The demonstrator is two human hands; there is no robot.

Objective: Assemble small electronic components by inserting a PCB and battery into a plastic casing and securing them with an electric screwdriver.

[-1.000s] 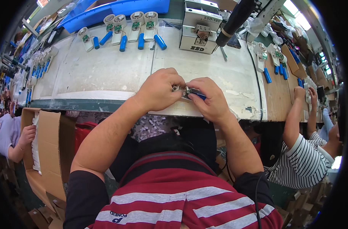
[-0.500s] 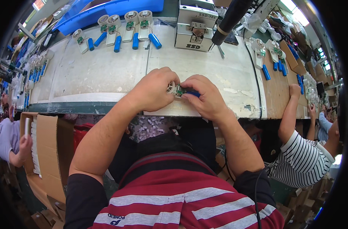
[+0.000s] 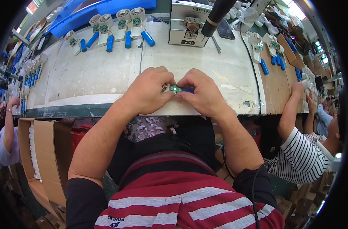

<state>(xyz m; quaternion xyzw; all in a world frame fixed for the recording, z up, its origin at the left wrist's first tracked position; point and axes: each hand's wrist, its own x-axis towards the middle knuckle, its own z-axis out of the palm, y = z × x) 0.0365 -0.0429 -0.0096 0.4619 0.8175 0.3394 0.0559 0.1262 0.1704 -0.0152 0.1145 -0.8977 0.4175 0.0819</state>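
Note:
Near the front edge of the white worktable, my two hands meet over a small fan body with a round white head [image 3: 166,87]. My left hand [image 3: 150,91] is closed around the head end, hiding most of it. A green circuit board [image 3: 175,89] shows between my hands. At the board's right end my right hand [image 3: 202,92] pinches with thumb and index finger. A blue cylindrical battery [image 3: 188,90] lies under those fingers, mostly covered. What exactly the right fingertips press, board or body, is hard to make out.
Several similar fan bodies [image 3: 136,23] with dangling blue batteries stand in a row at the back left, before a blue tray [image 3: 105,10]. A silver boxy machine [image 3: 187,28] and a dark hanging tool [image 3: 216,19] are behind my hands. A co-worker's arm [image 3: 290,103] reaches in at right.
My right fingers have shifted left onto the board's end, and the green board shows more plainly. The head view has turned slightly. At far left, a co-worker's arm has risen toward the table.

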